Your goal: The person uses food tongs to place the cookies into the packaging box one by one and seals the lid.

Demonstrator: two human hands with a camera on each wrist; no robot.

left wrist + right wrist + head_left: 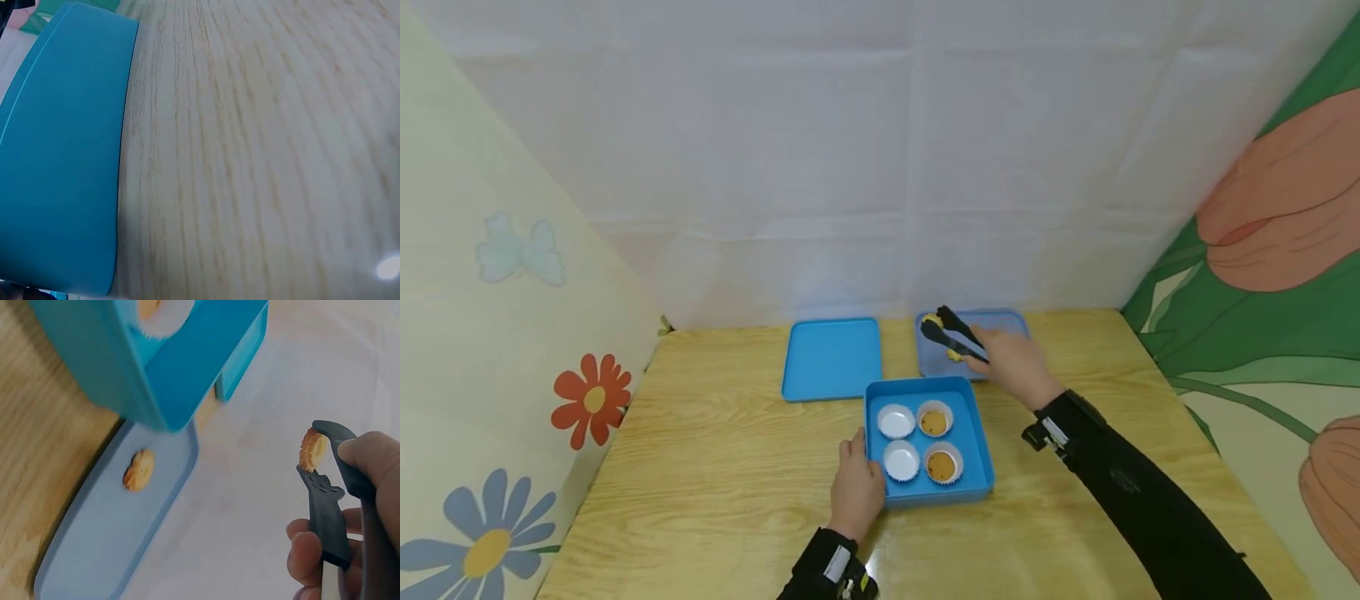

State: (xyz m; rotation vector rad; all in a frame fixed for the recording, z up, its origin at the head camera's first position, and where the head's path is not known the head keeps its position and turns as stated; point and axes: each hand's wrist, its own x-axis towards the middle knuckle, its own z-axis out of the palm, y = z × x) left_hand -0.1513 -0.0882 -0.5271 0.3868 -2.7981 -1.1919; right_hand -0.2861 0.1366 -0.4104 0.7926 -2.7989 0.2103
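My right hand [1011, 362] grips black tongs [331, 519], which pinch a golden cookie [312, 450] between their tips above the grey-blue tray [1011, 321]. A second cookie [139, 470] lies on that tray. Against the left wall of a square blue box [977, 467] rests my left hand [857, 492], its fingers touching the side; the left wrist view shows mainly the box's outer wall [62, 150]. Inside the box stand several white paper cups. The two left cups, one being the rear left cup [896, 422], hold nothing visible; a cookie [934, 422] sits in each right cup.
A flat blue lid or tray [831, 358] lies behind the box to the left, beside the grey-blue tray. Everything stands on a wood-grain table [722, 475]. A white sheet [775, 167] hangs behind the table's far edge, with printed panels on both sides.
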